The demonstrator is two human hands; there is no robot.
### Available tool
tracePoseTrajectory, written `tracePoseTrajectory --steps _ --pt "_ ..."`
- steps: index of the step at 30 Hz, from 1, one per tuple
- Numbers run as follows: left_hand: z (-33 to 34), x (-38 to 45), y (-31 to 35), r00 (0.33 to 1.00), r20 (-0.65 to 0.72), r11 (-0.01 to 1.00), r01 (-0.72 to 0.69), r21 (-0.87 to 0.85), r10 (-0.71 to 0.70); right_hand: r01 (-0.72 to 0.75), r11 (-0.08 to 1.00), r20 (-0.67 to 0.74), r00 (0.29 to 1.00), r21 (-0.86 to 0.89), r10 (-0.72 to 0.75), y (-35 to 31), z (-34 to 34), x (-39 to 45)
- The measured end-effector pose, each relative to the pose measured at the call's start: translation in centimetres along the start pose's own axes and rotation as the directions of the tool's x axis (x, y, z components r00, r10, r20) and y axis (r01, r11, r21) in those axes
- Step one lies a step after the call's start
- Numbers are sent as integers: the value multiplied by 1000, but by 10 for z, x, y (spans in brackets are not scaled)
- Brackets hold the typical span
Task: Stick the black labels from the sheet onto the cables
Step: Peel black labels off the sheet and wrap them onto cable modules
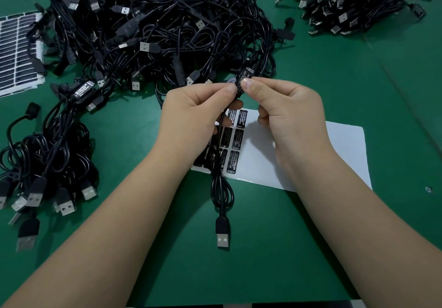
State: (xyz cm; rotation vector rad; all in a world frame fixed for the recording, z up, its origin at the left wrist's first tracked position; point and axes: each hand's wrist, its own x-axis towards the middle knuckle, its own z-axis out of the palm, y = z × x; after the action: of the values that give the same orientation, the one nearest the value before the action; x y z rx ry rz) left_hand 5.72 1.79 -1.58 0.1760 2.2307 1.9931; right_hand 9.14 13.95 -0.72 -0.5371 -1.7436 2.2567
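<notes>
Both forearms reach forward over the green table (311, 87). The left hand (191, 114) and right hand (284, 107) pinch a labelled cable (242, 78) between thumbs and curled fingers, raised above the label sheet (299, 154).

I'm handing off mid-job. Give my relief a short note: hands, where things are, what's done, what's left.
Left hand and right hand both pinch the controller of one cable, label already on it; its plug hangs over the table.
Sheet lies under the hands, a few labels left at its left end.
Done: at least one labelled cable on the left.
Left: big pile ahead; spare sheet far left.
</notes>
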Motion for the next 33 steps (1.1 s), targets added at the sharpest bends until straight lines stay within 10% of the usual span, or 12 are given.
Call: tracePoseTrajectory --steps 33 --pt "2 -1 0 998 -64 993 8 -120 -16 91 996 12 996 1 -91 -1 3 -5"
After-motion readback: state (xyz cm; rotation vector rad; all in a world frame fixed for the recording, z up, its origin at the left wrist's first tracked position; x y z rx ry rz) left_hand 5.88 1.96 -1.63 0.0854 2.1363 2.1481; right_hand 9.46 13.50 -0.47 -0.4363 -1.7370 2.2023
